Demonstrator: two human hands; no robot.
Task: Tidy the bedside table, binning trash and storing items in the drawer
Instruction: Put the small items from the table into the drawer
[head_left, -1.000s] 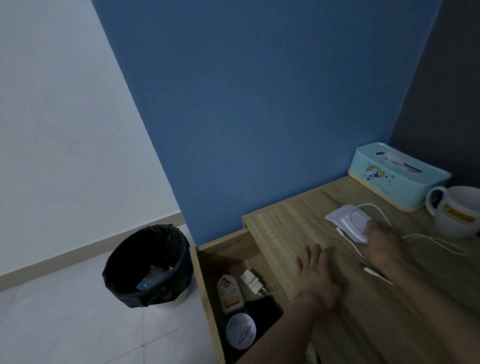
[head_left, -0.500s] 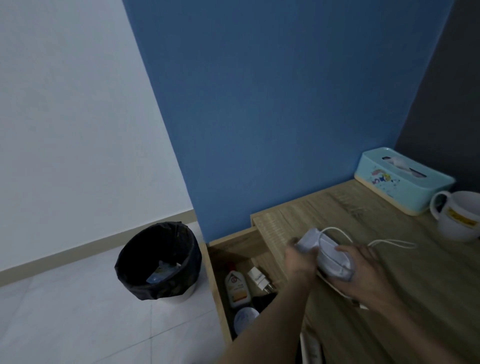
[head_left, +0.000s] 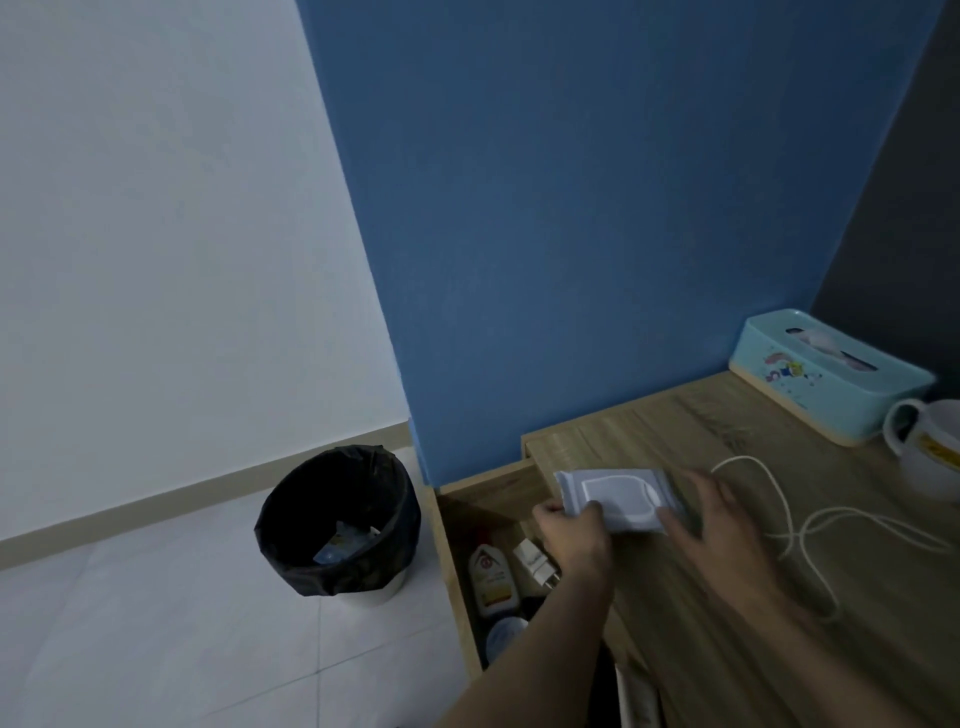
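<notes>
My left hand (head_left: 570, 530) grips the left end of a pale grey wipes pack (head_left: 618, 500), held flat over the left edge of the wooden bedside table (head_left: 779, 639). My right hand (head_left: 714, 530) touches the pack's right end with fingers spread; whether it grips is unclear. A white cable (head_left: 795, 525) lies looped on the tabletop to the right. Below the pack the drawer (head_left: 457, 566) stands open, holding a white bottle (head_left: 491, 577), a white plug (head_left: 535, 564) and a round tin (head_left: 506, 636). A bin with a black liner (head_left: 337, 519) sits on the floor at the left.
A turquoise tissue box (head_left: 826, 379) stands at the table's back against the blue wall. A white mug (head_left: 930, 447) is at the right edge. Some trash (head_left: 343, 543) lies in the bin. White tiled floor spreads to the left.
The pack went from lying on the table under my right hand to being lifted and carried left to the table edge. My left hand took hold of it. The cable stayed on the tabletop.
</notes>
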